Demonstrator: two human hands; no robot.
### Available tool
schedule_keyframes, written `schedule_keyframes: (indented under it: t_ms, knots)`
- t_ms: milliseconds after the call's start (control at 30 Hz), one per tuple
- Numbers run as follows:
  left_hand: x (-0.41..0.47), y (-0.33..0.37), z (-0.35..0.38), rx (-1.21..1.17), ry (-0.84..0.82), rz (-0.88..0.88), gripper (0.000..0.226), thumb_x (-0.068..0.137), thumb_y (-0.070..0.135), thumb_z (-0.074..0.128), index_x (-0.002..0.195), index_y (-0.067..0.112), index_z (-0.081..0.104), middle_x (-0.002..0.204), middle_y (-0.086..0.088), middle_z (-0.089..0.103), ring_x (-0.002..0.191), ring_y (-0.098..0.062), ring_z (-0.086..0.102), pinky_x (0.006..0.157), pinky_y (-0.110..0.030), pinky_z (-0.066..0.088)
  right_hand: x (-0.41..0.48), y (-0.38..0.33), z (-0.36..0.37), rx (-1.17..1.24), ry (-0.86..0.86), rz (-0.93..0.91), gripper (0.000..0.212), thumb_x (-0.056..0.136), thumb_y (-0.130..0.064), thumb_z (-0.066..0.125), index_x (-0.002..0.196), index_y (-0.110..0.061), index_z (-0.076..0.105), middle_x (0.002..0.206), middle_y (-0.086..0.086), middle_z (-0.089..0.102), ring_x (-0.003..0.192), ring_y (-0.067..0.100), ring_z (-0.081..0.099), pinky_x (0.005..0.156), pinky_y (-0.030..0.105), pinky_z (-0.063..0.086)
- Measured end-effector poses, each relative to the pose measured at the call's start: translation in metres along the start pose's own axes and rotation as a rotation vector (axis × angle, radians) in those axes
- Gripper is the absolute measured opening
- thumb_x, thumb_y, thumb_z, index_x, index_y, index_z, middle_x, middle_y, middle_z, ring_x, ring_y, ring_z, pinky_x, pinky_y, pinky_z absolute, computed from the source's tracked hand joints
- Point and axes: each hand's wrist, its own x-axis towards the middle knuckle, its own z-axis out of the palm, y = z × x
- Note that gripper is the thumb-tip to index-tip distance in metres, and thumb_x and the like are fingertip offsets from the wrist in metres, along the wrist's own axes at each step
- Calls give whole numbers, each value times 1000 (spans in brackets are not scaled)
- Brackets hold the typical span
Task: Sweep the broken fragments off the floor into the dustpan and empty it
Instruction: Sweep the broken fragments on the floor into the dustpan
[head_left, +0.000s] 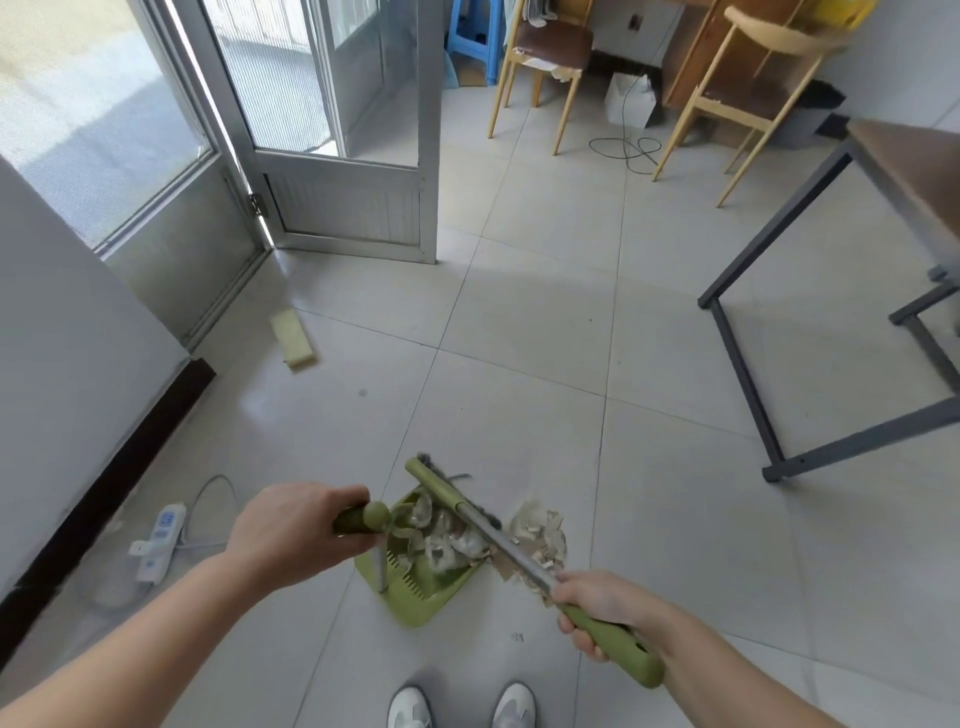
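On the tiled floor (519, 338) just ahead of the shoes (462, 706), the green dustpan (410, 592) holds broken fragments (447, 540); more lie at its right lip under the broom (498, 535). The left hand (291, 530), grip clenched on the dustpan's upright handle, sits left of the pile. The right hand (597, 608) grasps the broom's green handle, arm reaching forward. Open tiles stretch ahead; a table (904, 171) frame stands right.

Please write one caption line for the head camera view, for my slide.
Left hand holds the green plastic dustpan handle while right hand sweeps pale broken fragments in with the green-handled broom.
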Motion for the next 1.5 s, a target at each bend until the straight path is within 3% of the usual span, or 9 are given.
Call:
schedule_keyframes:
  t_ms: [133,267,433,700,800,967,1100,1200,1500]
  knots:
    - [-1,-2,4,-34,7,7,44,76,74,50,89,33,55,65,10,60,61,-11,57,53,-28,47,-11,10,14,65,-41,25,14,94,-14,38,103,-20,47,64,3,51,35,10,44,35,13,31]
    - [-2,-5,10,-39,24,24,45,75,77,47,88,35,53,62,11,58,59,-9,58,55,-29,52,-28,19,14,187,-60,14,30,96,-13,36,123,-19,46,62,2,50,34,9,42,33,13,29]
    - [-8,-9,17,-71,35,33,47,73,80,44,86,36,51,63,12,58,59,-7,58,56,-31,54,-52,27,-4,368,-96,6,26,100,-16,39,124,-20,50,59,4,51,32,9,41,29,13,28]
    - [-30,-5,16,-102,125,-94,47,73,78,47,83,32,52,61,10,58,60,-10,58,52,-30,48,-43,-6,-25,24,105,-122,28,99,-11,39,124,-15,51,64,6,49,32,9,43,33,13,30]
    - [-35,-2,18,-108,133,-118,43,75,75,51,82,32,52,62,9,58,62,-12,58,49,-29,43,-16,-30,-22,-81,156,-162,32,96,-6,39,126,-3,50,65,9,48,34,12,43,33,14,32]
    - [-37,-1,26,-62,143,-117,54,72,80,36,86,30,51,67,9,61,64,-12,60,49,-29,46,27,-59,-8,-357,186,-161,23,94,-9,40,110,2,53,69,13,51,44,19,48,35,17,37]
    - [-38,1,26,-47,122,-118,46,77,75,45,84,30,51,67,9,61,65,-14,60,48,-28,42,38,-54,11,-508,173,-88,17,92,-13,38,94,-2,52,72,12,56,54,22,56,46,27,44]
    - [-39,2,26,-40,110,-125,45,77,74,47,83,29,50,66,8,61,63,-14,60,48,-28,42,35,-38,19,-420,133,-40,24,95,-14,38,115,-2,43,73,11,54,42,16,53,40,23,41]
    - [-40,4,33,-29,105,-146,52,77,77,43,82,26,52,64,7,60,62,-13,60,52,-30,49,-14,-3,12,-204,-39,-1,35,90,-13,40,125,-11,42,64,5,50,36,10,45,39,14,34]
